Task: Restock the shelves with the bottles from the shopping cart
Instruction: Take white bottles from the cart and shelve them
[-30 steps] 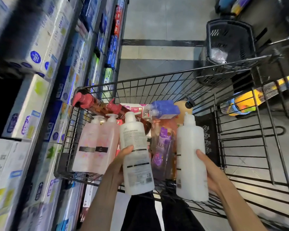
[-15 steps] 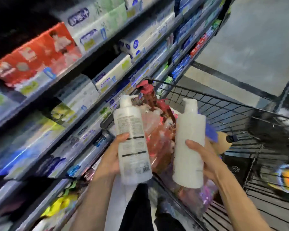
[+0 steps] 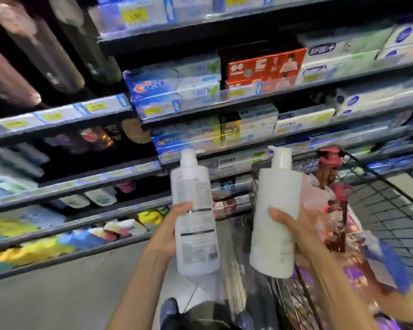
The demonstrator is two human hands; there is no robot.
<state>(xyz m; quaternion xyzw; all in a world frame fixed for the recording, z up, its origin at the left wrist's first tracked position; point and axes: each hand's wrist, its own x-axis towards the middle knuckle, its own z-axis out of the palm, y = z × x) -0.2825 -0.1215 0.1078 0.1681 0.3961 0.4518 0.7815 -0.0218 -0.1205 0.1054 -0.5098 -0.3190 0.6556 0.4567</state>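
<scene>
My left hand (image 3: 168,231) grips a white pump bottle (image 3: 196,210) with its printed label side facing me. My right hand (image 3: 293,225) grips a second white pump bottle (image 3: 275,215), plain side toward me. Both bottles stand upright at chest height, side by side, facing the shelves (image 3: 200,110). The wire shopping cart (image 3: 379,201) is at the right, holding dark red pump bottles (image 3: 329,170), pink bottles and a blue pack (image 3: 389,263). The picture is blurred by motion.
The shelves carry toothpaste boxes (image 3: 174,89) in the middle and right bays. The left bay holds bottles and tubes, with dark gaps between them. Grey floor lies below the lowest shelf. My legs and shoes show at the bottom edge.
My view has swung left from the cart to face the shelves. Both hands lifted their white bottles out of the cart and carried them toward the shelving.
</scene>
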